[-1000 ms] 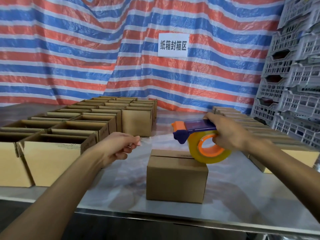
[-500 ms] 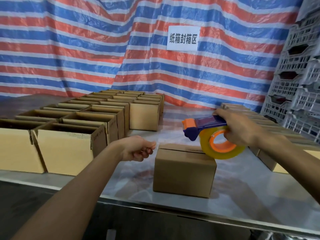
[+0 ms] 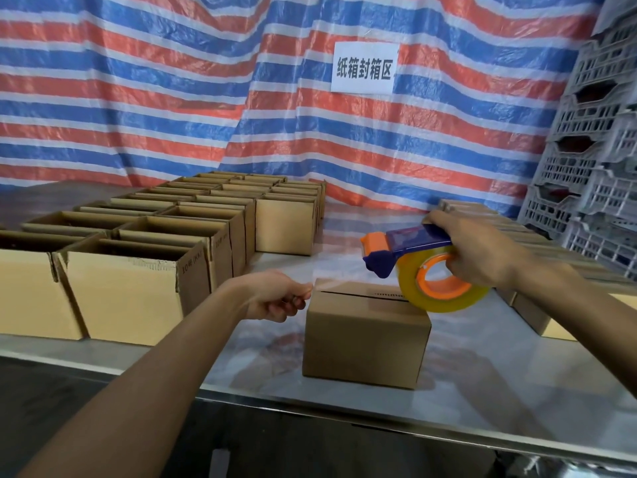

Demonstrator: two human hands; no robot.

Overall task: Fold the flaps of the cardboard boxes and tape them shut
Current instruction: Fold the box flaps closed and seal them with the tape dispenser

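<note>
The closed box [image 3: 365,336] stands alone on the tabletop [image 3: 499,367], near its front edge, right in front of the person. Its flaps are folded down, and the seam [image 3: 358,294] runs from 9 to 3 o'clock across the top with no tape on it that I can see.

The right hand [image 3: 479,250] is wrapped around the dispenser [image 3: 408,241], which it holds just above the box's 2 o'clock corner. The roll [image 3: 448,304] overlaps that corner in the view; whether it touches the cardboard cannot be told. The left hand [image 3: 275,298] sits just off the box's 9 o'clock edge. Its fingers are curled, and thumb and forefinger seem to pinch the free end of a faint clear strip [image 3: 339,277] stretched from the dispenser's mouth over the seam.

I judge the step to be laying the 1st strip down along the seam.

Neither hand steadies the box, so it may skid toward 9 o'clock or tip when the strip is pressed and pulled. The strip hangs in the air under tension. If it slackens or twists, it could fold onto itself or stick to the fingers. If it lands at an angle, it would miss part of the seam and leave a flap free to lift. A jerk by the right hand could snap or crease the strip.

The open boxes [image 3: 131,291] crowd the 9 to 11 o'clock side, near the left elbow, so a wide pull could knock 1 of them.
</note>
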